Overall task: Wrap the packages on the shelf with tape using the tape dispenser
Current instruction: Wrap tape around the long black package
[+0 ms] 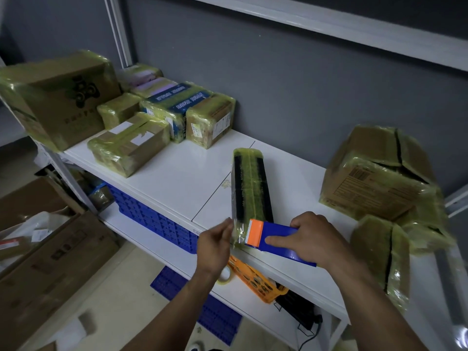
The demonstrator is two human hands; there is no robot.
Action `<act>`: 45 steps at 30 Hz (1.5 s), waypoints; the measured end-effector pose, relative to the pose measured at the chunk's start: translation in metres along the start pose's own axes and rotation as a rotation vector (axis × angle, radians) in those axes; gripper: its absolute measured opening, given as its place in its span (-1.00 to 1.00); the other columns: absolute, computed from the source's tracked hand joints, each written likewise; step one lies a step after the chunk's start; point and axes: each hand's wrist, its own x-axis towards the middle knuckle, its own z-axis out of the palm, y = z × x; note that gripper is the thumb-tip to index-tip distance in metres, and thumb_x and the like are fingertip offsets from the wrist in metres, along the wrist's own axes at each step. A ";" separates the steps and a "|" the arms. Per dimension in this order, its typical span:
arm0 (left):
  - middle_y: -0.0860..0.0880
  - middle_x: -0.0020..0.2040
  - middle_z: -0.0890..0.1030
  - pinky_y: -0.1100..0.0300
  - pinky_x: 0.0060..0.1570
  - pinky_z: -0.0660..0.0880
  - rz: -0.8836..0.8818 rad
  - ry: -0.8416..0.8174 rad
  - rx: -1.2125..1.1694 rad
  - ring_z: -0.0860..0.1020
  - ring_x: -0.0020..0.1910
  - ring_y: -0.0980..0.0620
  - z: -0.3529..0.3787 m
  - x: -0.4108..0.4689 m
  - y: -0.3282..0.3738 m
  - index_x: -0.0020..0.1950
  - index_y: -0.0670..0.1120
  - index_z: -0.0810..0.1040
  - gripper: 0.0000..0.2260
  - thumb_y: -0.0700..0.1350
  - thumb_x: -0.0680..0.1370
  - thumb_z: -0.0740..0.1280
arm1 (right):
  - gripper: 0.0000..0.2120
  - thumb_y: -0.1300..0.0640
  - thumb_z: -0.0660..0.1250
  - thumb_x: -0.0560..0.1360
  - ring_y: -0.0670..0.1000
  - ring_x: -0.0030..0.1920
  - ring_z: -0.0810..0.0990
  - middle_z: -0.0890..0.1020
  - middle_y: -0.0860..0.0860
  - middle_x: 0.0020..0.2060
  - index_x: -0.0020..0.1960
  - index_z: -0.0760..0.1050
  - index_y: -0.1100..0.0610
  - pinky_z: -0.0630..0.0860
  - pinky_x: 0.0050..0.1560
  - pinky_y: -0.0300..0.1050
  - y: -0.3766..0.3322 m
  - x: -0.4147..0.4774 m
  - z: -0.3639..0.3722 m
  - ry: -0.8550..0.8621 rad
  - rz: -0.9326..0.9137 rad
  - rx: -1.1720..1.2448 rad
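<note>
Long black package point(252, 184), already banded in yellowish tape, lying lengthwise on the white shelf point(177, 183). Right hand point(314, 239) clamped around the blue tape dispenser point(283, 240), orange cutter head at the package's near end. Left hand point(215, 245) pinching the loose clear tape point(238, 231) just beside the cutter. Taped cardboard boxes point(129, 145) grouped far left, more at right. Orange basket point(255, 279) on the lower shelf.

Dim, even light; wide-angle bending, blurred edges.
</note>
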 end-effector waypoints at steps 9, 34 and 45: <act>0.14 0.54 0.36 -0.03 0.47 0.38 0.154 -0.314 0.153 0.29 0.53 0.22 -0.011 -0.006 -0.011 0.54 0.15 0.34 -0.61 0.08 0.70 0.18 | -0.41 -0.52 0.50 0.25 -0.13 -0.24 0.69 0.66 -0.18 -0.24 -0.09 0.53 -0.03 0.51 -0.32 -0.29 0.004 0.000 0.002 -0.002 0.027 0.052; 0.00 0.22 0.68 -0.06 0.38 0.47 0.953 -0.465 0.754 0.54 0.35 0.06 -0.043 0.058 0.020 0.22 -0.09 0.68 -0.70 0.06 0.60 0.39 | -0.39 -0.52 0.53 0.19 -0.28 -0.36 0.65 0.64 -0.25 -0.38 -0.18 0.55 -0.01 0.42 -0.42 -0.37 0.008 -0.016 -0.012 0.017 0.026 0.090; -0.06 0.31 0.62 0.00 0.40 0.45 0.988 -0.485 0.755 0.51 0.39 0.02 -0.050 0.046 0.015 0.36 -0.06 0.59 -0.69 -0.07 0.62 0.35 | -0.44 -0.45 0.57 0.22 -0.14 -0.26 0.68 0.65 -0.17 -0.25 -0.14 0.52 -0.03 0.48 -0.36 -0.33 0.026 -0.011 -0.027 -0.017 0.041 0.034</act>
